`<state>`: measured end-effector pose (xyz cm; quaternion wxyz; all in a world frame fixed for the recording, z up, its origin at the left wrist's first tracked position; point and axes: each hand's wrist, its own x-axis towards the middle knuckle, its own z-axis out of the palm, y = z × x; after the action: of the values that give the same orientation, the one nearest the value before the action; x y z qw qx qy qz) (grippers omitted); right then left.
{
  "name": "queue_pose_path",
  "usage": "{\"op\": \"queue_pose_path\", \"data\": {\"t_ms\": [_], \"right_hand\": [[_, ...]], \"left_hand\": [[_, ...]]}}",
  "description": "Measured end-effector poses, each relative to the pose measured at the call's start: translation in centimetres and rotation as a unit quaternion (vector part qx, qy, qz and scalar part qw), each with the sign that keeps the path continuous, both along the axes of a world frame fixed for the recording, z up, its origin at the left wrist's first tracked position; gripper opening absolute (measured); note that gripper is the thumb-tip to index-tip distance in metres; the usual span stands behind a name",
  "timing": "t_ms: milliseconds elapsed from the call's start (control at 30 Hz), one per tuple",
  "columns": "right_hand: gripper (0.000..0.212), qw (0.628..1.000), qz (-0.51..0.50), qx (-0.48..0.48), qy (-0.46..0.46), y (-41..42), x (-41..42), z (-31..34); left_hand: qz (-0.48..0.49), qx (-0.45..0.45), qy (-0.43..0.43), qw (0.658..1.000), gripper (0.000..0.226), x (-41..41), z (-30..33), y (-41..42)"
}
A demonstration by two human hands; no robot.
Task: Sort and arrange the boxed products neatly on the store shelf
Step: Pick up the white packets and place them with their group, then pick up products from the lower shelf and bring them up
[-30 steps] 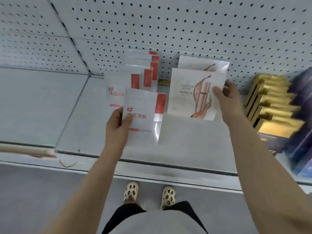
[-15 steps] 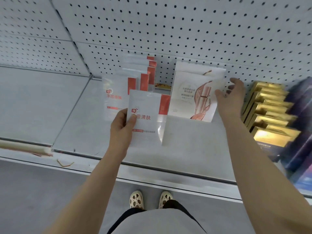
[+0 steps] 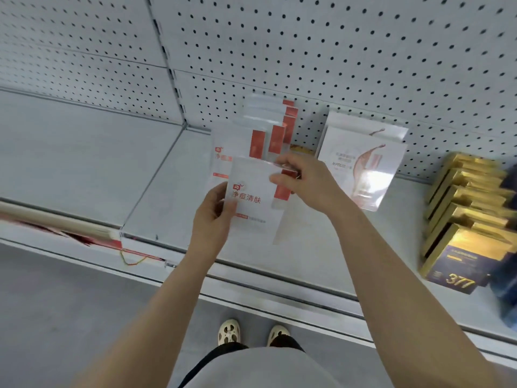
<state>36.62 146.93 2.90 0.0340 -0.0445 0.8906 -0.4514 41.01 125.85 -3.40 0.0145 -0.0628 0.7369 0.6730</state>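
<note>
Both hands grasp one white box with a red stripe [image 3: 253, 197], held just above the shelf [image 3: 156, 197]. The left hand [image 3: 214, 217] grips its lower left corner, thumb laid across the printed front. The right hand [image 3: 305, 183] pinches the upper right edge, fingers curled over the top where the red stripe runs.

Directly behind the held box stands a row of matching white and red boxes [image 3: 263, 133], upright one behind another and reaching back to the pegboard wall [image 3: 335, 51]. A thin clear divider [image 3: 282, 225] stands on the shelf just right of the held box.

Right of that row, two white boxes with a copper-coloured picture [image 3: 361, 163] lean back against the pegboard, one behind the other. A small yellowish item sits between the two groups at the back; what it is cannot be told.

Further right, well apart from the hands, a row of gold boxes [image 3: 470, 208] stands front to back; the nearest shows a dark face marked 377. Dark blue boxes [image 3: 507, 281] crowd the right edge.

Below the shelf front, the person's pale shoes [image 3: 230, 331] stand on a grey floor.
</note>
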Motion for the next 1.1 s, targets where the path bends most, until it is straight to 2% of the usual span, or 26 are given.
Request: {"op": "queue_pose_path", "data": {"t_ms": [100,167,333,533,800,967,1100], "right_hand": [[0.029,1.0,-0.006,0.009,0.015,-1.7,-1.5,-0.4],[0.028,0.998,-0.016,0.036,0.047,-2.5,-2.4,-0.4],[0.033,0.985,-0.048,0.115,0.12,-3.2,-3.6,-0.8],[0.049,0.971,-0.049,0.178,0.151,-2.7,-3.9,-2.2],[0.05,0.945,-0.035,0.264,0.192,-2.6,-3.8,-2.4],[0.033,0.93,-0.034,0.223,0.289,-5.2,-0.9,-2.9],[0.03,0.962,0.026,0.143,0.233,-10.0,2.1,-5.0]], "left_hand": [[0.001,-0.081,-0.01,0.997,0.04,-0.7,-0.7,-1.6],[-0.009,-0.101,-0.033,0.994,0.043,-1.0,-1.1,-2.0],[-0.027,-0.112,-0.062,0.991,0.048,-1.2,-1.7,-1.3],[-0.023,-0.132,-0.063,0.989,0.05,-1.5,-1.6,-0.9],[-0.011,-0.137,-0.077,0.988,0.049,-0.6,-1.2,-1.3],[0.05,-0.154,-0.044,0.986,0.035,1.9,-1.0,-4.4],[0.113,-0.159,-0.035,0.98,0.028,4.8,-1.2,-9.1]]}}
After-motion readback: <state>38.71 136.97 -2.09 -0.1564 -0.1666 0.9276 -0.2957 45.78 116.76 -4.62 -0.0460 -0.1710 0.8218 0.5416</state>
